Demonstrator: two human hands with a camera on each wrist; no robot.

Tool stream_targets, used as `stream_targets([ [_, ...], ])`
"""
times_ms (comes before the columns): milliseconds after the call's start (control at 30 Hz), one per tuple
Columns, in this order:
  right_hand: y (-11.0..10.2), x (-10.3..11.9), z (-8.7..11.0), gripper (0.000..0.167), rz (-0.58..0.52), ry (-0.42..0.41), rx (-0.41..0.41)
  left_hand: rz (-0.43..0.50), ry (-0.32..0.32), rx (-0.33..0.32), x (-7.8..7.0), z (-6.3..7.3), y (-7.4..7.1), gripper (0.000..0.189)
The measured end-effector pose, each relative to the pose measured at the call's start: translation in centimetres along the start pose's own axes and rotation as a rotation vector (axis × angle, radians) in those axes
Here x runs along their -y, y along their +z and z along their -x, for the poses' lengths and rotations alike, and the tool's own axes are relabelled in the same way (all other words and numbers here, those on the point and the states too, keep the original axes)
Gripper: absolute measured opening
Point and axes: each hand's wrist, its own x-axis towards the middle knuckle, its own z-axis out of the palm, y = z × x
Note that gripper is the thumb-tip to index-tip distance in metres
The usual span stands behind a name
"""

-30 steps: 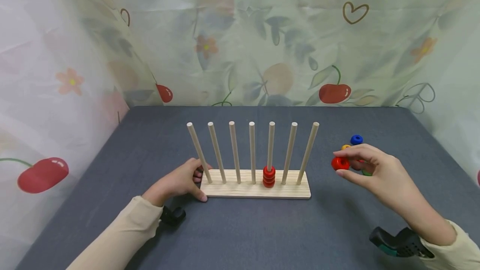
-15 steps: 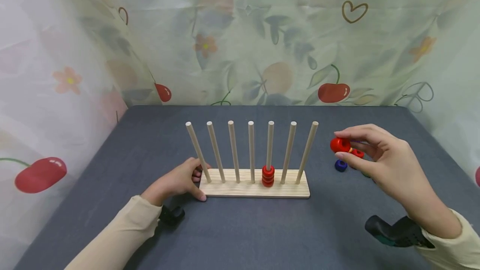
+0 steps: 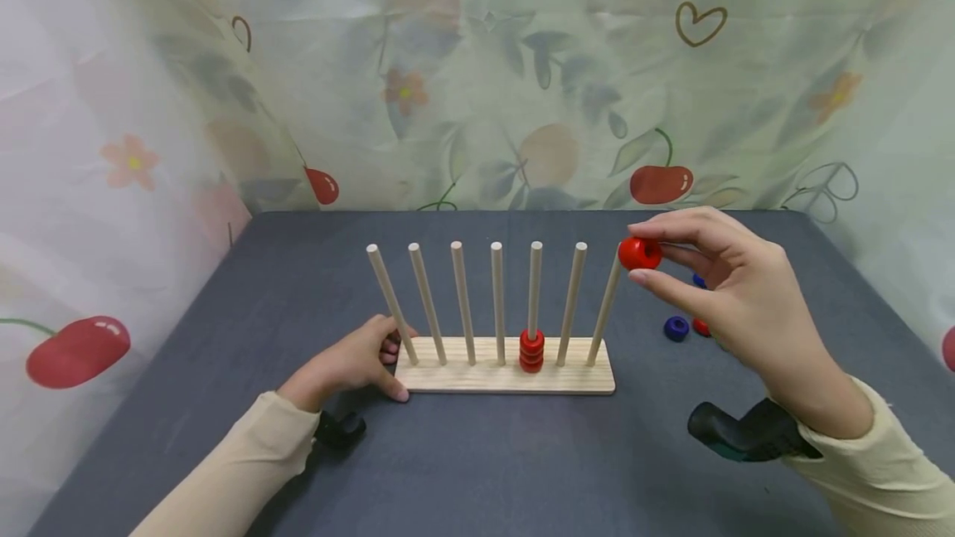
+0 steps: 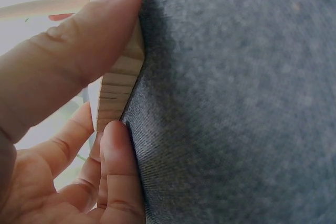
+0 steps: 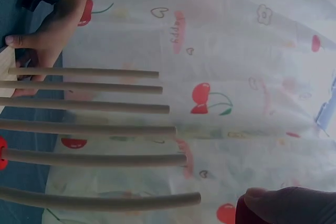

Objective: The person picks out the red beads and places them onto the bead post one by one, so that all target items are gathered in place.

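A wooden peg stand (image 3: 448,379) with several upright pegs stands on the dark table. In the head view my left hand (image 3: 358,365) grips its left end; the left wrist view has thumb and fingers on either side of the base's corner (image 4: 118,90). Thumb and fingertips of my right hand (image 3: 739,288) pinch a red bead (image 3: 637,253) up at the top of the rightmost peg, overlapping the peg's tip. A short stack of red beads (image 3: 531,352) sits low on the peg third from the right. The right wrist view catches only the held bead's edge (image 5: 244,214).
Beyond my right hand, a dark blue bead (image 3: 676,328) and a red bead (image 3: 701,326) lie on the table (image 3: 485,462), with another blue bead (image 3: 699,281) partly hidden by the fingers. A patterned curtain (image 3: 477,89) encloses the table's back and sides.
My right hand has lifted the red bead off the table area at the right and carried it up and left to the rightmost peg's top. My left hand has stayed on the stand.
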Motion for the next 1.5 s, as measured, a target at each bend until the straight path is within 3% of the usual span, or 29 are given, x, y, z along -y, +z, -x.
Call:
stream_targets([
  [333,2.2,0.6,-1.6,0.046,-0.147,-0.094,0.011,0.003,-0.024,0.0,-0.1,0.0,0.1,0.074],
  [567,3.6,1.0,-2.8,0.044,-0.116,-0.084,0.025,-0.001,-0.027,0.002,0.0,0.1,0.1,0.074],
  [833,4.7,0.5,-4.1,0.044,-0.182,-0.114,0.061,0.0,-0.022,0.002,0.0,0.1,0.1,0.074],
  [1500,4.6,0.2,-5.1,0.04,0.018,-0.088,0.209,0.012,-0.014,0.006,-0.6,0.1,-0.1,0.074],
])
